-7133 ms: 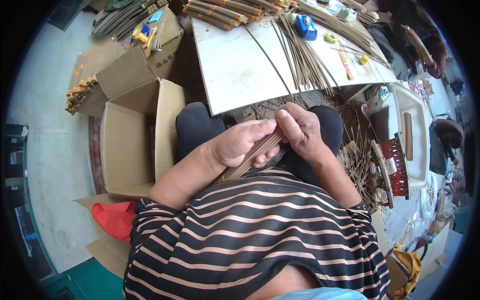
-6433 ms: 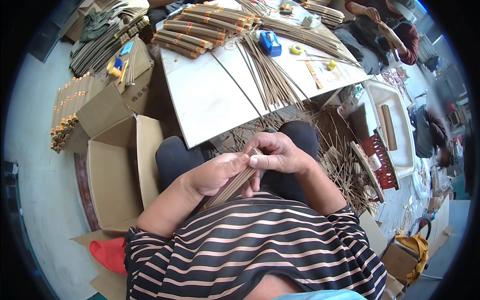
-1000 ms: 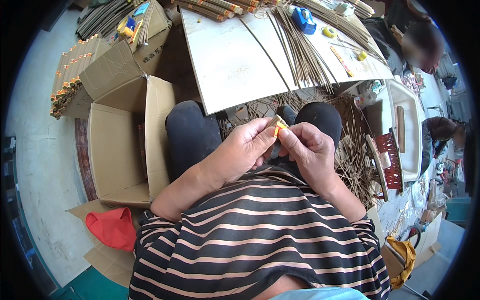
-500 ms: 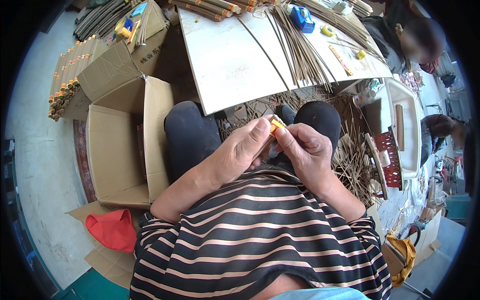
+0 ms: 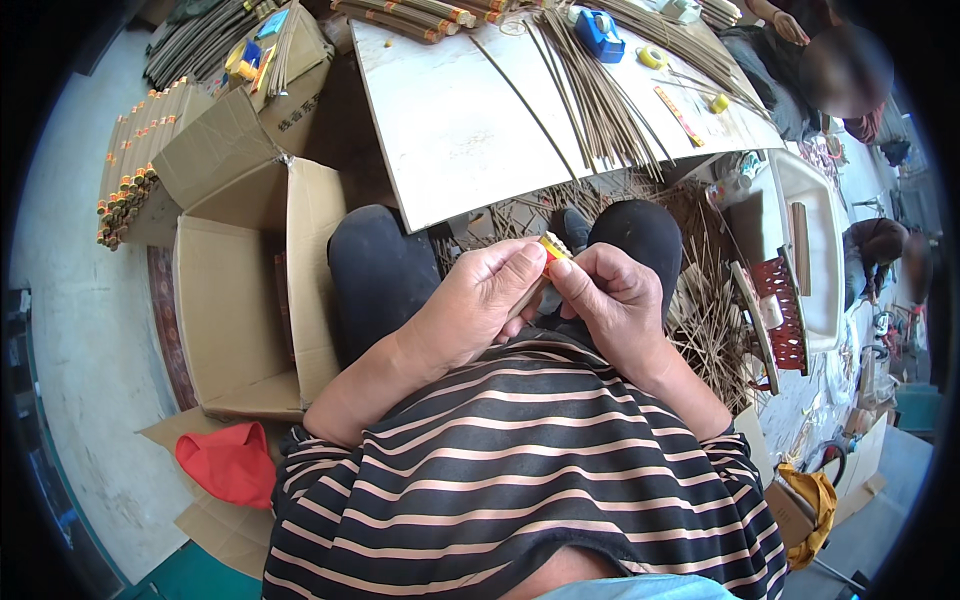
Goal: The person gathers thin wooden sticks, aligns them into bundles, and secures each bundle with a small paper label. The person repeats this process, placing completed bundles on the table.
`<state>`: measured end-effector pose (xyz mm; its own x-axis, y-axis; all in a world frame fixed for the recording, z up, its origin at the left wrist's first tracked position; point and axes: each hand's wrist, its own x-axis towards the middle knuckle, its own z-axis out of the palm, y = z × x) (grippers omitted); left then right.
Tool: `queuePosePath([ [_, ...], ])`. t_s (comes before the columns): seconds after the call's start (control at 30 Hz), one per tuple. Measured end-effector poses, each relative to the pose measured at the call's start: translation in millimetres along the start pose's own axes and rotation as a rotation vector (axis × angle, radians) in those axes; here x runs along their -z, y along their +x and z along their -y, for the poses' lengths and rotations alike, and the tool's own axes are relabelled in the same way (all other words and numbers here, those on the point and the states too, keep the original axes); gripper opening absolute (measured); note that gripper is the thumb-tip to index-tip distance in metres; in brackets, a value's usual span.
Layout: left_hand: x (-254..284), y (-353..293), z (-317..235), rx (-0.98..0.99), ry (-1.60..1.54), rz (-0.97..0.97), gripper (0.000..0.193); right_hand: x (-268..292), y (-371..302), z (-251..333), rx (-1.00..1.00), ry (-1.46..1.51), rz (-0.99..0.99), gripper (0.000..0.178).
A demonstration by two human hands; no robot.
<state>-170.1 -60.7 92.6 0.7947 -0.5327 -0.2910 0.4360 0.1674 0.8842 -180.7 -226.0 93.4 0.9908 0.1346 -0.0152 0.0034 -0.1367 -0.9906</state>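
Over my lap, between my knees, I hold a bundle of brown incense sticks [image 5: 527, 292] with pale tips upward. A red and yellow paper band [image 5: 550, 257] goes round it just below the tips. My left hand [image 5: 492, 283] is closed round the bundle, its thumb lying along the side near the band. My right hand [image 5: 612, 290] pinches at the band, with the thumb pressed on it and the fingers curled. The lower part of the bundle is hidden by my hands.
Ahead is a white table [image 5: 450, 140] with loose sticks [image 5: 600, 110], a blue tape dispenser [image 5: 600, 37] and yellow tape rolls. An open cardboard box [image 5: 235, 310] stands left, near banded bundles [image 5: 140, 160]. Stick scraps [image 5: 705, 340] litter the floor right. A co-worker sits at far right.
The bundle has turned slightly in my fingers: the band now shows a different part, and more of the pale stick ends are visible. My hands stay in nearly the same place.
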Motion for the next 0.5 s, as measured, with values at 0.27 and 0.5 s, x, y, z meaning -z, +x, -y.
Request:
queuePosePath([
  [0.27, -4.6, -1.5, -8.0, 0.044, -0.056, 0.004, 0.039, 14.6, 7.3, -1.5, -0.093, 0.120, 0.152, 0.022],
  [0.5, -7.8, 1.1, -8.2, 0.064, -0.048, -0.036, 0.043, 18.5, 15.8, -12.2, -0.075, 0.231, 0.171, 0.021],
])
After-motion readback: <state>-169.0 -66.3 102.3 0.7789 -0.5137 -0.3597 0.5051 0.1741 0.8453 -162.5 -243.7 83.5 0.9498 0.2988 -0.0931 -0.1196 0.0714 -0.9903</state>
